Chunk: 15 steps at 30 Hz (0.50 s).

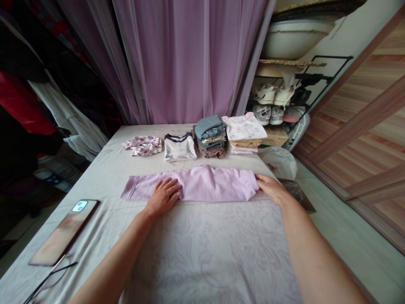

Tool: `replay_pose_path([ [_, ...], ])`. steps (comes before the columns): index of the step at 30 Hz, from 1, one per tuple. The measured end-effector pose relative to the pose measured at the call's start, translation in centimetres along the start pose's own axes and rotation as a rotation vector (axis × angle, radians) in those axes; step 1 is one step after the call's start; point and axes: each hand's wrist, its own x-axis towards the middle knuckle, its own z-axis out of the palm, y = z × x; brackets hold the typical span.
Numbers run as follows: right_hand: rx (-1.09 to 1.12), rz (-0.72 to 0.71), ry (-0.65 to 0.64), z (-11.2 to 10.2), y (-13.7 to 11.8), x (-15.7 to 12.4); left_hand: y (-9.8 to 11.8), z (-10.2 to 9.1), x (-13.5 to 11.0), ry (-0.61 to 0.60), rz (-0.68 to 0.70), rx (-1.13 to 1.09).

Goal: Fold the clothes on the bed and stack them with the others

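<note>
I have the left hand [162,196] flat and loosely spread on the lilac garment [209,183], while the right hand [272,188] pinches its right end; on my feed it lies stretched across the pale cloth [215,249], near the folded white top [180,150]

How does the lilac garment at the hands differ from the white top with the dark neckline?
The lilac garment lies in a long strip; the white top is folded compactly. The lilac garment looks plain and ribbed; the white top has dark prints. The left hand and right hand touch the lilac garment; neither touches the white top. Both lie on the pale sheet.
</note>
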Motion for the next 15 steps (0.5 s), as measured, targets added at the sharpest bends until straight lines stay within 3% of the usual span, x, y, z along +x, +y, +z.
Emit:
replay_pose_path([
  [5,-0.031,-0.019,-0.061,0.2,-0.9,-0.9,-0.2,0.3,-0.1,0.045,0.027,0.020],
  [9,-0.139,0.022,-0.002,0.5,-1.3,-0.9,-0.2,0.4,-0.2,0.047,0.026,0.021],
  [15,0.105,0.041,0.015,0.5,-0.6,-0.6,-0.2,0.6,-0.1,0.073,0.033,0.022],
])
